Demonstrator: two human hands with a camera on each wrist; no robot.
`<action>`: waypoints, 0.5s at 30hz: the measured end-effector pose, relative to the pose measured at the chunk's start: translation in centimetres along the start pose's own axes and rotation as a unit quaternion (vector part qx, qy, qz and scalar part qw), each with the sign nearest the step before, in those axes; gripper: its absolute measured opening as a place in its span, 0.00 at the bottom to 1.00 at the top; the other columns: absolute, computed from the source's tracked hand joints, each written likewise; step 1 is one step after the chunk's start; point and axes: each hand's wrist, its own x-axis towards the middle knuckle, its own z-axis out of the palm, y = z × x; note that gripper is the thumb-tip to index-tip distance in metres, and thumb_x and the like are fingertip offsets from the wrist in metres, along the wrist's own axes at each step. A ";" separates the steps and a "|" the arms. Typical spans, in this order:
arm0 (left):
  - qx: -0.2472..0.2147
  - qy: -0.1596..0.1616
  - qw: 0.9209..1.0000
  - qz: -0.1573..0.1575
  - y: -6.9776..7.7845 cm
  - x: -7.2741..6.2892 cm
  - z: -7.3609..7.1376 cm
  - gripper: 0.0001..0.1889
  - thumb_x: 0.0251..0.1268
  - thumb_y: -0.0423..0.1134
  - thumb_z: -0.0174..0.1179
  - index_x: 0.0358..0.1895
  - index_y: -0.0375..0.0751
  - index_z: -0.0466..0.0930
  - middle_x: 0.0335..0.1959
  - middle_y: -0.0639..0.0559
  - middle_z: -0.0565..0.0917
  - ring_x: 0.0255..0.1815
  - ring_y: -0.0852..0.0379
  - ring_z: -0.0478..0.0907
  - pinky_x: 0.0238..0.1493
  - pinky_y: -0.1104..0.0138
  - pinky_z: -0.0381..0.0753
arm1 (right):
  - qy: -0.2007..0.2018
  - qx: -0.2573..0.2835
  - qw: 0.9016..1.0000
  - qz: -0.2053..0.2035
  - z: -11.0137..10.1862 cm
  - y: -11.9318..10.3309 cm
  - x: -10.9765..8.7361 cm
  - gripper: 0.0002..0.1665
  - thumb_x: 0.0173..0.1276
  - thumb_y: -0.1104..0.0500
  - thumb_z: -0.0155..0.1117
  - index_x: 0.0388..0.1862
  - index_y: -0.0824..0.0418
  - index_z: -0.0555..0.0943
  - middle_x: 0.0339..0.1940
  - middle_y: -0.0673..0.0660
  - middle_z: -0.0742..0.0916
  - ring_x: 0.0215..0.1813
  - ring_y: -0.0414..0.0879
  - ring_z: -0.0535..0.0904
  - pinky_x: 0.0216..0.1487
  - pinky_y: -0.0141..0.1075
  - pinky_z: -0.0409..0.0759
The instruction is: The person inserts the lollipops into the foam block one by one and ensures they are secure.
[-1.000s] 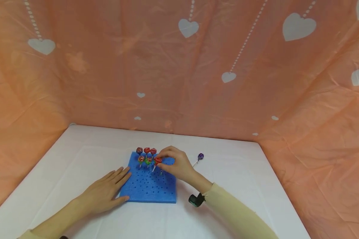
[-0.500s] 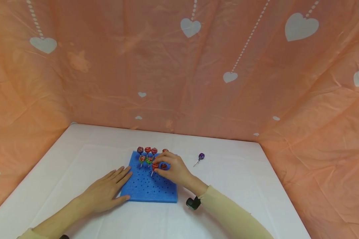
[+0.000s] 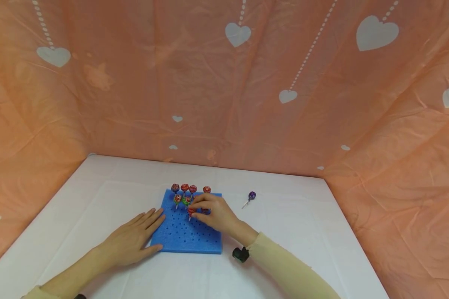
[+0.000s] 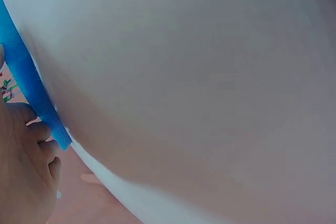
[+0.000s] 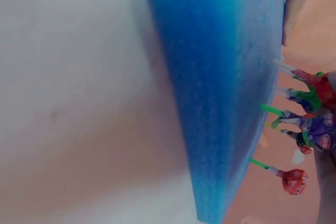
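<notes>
My left hand (image 3: 129, 243) lies with straight fingers on the left edge of a blue foam board (image 3: 183, 246) dotted with small holes. Between the thumb and fingers of my right hand (image 3: 218, 212) is a red-wrapped lollipop (image 3: 191, 211), pinched by its head with its stick pointing down at the board. In the right wrist view its stick reaches the foam surface; how deep it goes cannot be told. Several wrapped lollipops stand upright in the board's far part, among them a dark one (image 3: 175, 188) and a green one (image 3: 177, 199). My right fingers partly hide others.
A purple lollipop (image 3: 251, 195) lies on the white tabletop (image 3: 284, 232), right of the board. Behind the table hangs an orange cloth (image 3: 194, 83) with white hearts.
My right hand has come nearer and lower over the board with the red lollipop, uncovering another red one at the far right. The left hand stays in place.
</notes>
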 end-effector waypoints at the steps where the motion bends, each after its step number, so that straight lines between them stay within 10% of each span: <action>1: 0.001 0.002 1.000 0.001 0.0 0.0 0.0 0.43 0.75 0.67 0.52 0.76 0.32 0.68 0.79 0.35 0.65 0.79 0.34 0.63 0.77 0.44 0.67 | -0.001 -0.002 1.000 -0.005 0.0 0.0 0.0 0.13 0.67 0.63 0.75 0.50 0.63 0.91 0.52 0.58 0.88 0.55 0.51 0.86 0.55 0.28 0.85; 15: -0.005 -0.007 1.000 -0.003 -0.1 0.0 0.1 0.44 0.75 0.67 0.52 0.77 0.33 0.67 0.80 0.35 0.64 0.79 0.34 0.62 0.77 0.44 0.66 | -0.001 -0.005 1.000 -0.014 -0.1 0.3 -0.6 0.16 0.69 0.61 0.75 0.54 0.62 0.90 0.55 0.58 0.88 0.57 0.50 0.86 0.57 0.28 0.84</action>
